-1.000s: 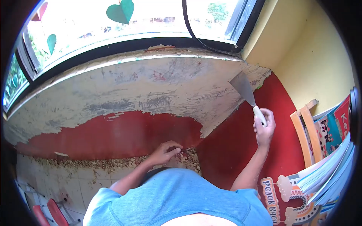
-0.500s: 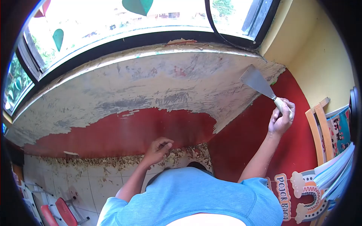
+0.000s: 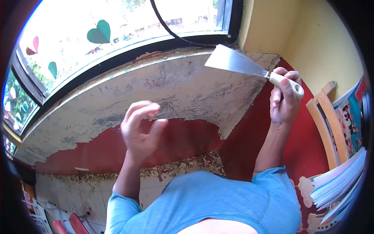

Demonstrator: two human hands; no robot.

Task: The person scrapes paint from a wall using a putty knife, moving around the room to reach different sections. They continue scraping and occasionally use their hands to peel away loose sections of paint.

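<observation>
Wrapped round the pale handle of a putty knife (image 3: 237, 62) is my right hand (image 3: 285, 97), raised at the right. The wide metal blade points up and left, overlapping the window's lower frame in this view. My left hand (image 3: 142, 128) is lifted in front of the wall, fingers curved and apart from the thumb, holding nothing. Behind both hands, the wall (image 3: 132, 87) below the window is scraped to a grey-white, scuffed surface. Red paint (image 3: 105, 150) with a ragged upper edge covers its lower part.
Paint flakes (image 3: 183, 165) lie along the wall's foot on the tiled floor (image 3: 78, 191). At the right stand a wooden rack (image 3: 325, 124) and a stack of papers (image 3: 339, 187). A red chair (image 3: 78, 223) is at lower left. Heart cutouts hang at the window (image 3: 99, 32).
Both hands have risen. My right hand has brought the putty knife up and nearer, its blade swinging left. My left hand has moved up and left, its fingers opening. The view has shifted slightly.
</observation>
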